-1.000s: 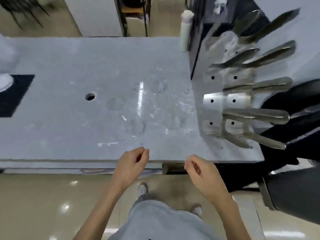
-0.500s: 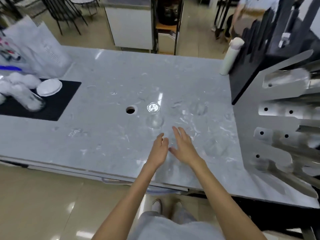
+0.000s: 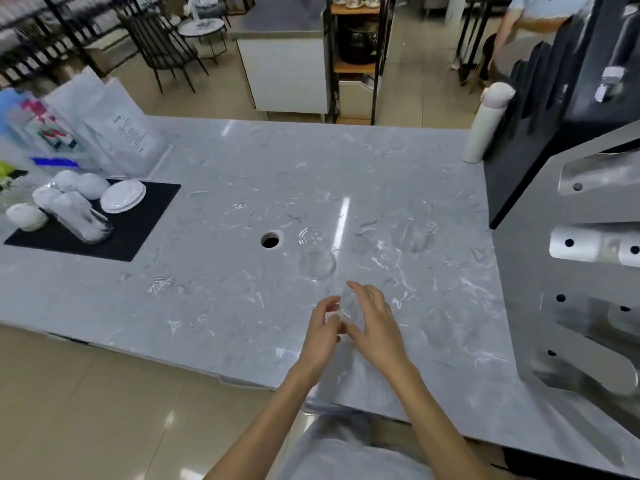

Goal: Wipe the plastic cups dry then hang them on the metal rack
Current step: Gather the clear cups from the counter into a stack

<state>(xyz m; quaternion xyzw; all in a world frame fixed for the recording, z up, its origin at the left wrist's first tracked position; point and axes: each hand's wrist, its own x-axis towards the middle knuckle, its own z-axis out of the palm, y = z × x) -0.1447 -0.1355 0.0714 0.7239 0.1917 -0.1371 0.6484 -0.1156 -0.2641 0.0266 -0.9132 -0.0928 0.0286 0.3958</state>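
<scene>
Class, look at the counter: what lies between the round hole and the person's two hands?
In the head view, one clear plastic cup stands between the round hole and the left hand and right hand; otherwise bare marble.

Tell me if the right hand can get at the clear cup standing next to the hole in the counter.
Probably yes: the clear cup stands just beyond the right hand, bare counter between. But both hands seem closed around another cup.

Grey-veined counter (image 3: 242, 188) — black mat (image 3: 138, 220)
</scene>
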